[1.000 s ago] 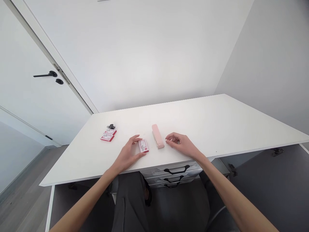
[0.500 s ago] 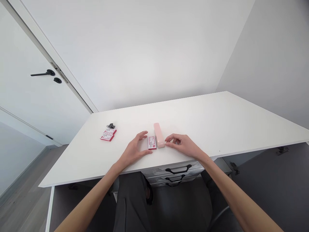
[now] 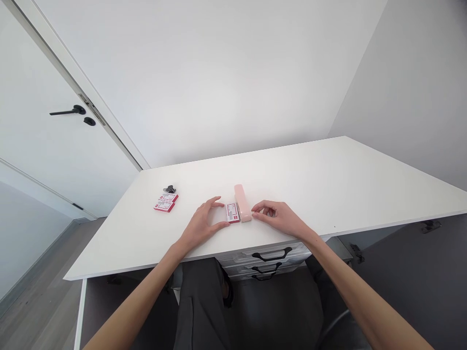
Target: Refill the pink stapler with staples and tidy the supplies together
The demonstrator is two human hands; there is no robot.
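Observation:
A pink stapler (image 3: pixel 242 201) lies on the white desk, its long side pointing away from me. Close against its left side is a small white and red box (image 3: pixel 232 213), probably of staples. Around the left of this box curves my left hand (image 3: pixel 202 223), open, with thumb and fingers apart and the thumb tip by the near corner. My right hand (image 3: pixel 279 216) is at the stapler's near right end, thumb and index fingertips brought together in a pinch. Anything between those fingertips is too small to make out.
Two similar red and white boxes (image 3: pixel 166 201) lie at the desk's left, with a black and silver metal clip-like object (image 3: pixel 170 189) just behind them. The white desk (image 3: pixel 310 184) meets a wall. Drawers with black handles (image 3: pixel 272 253) are below its front edge.
The small box has turned slightly and now sits closer to the stapler. My left fingers have shifted a little; my right hand stays by the stapler's end. The view has moved slightly.

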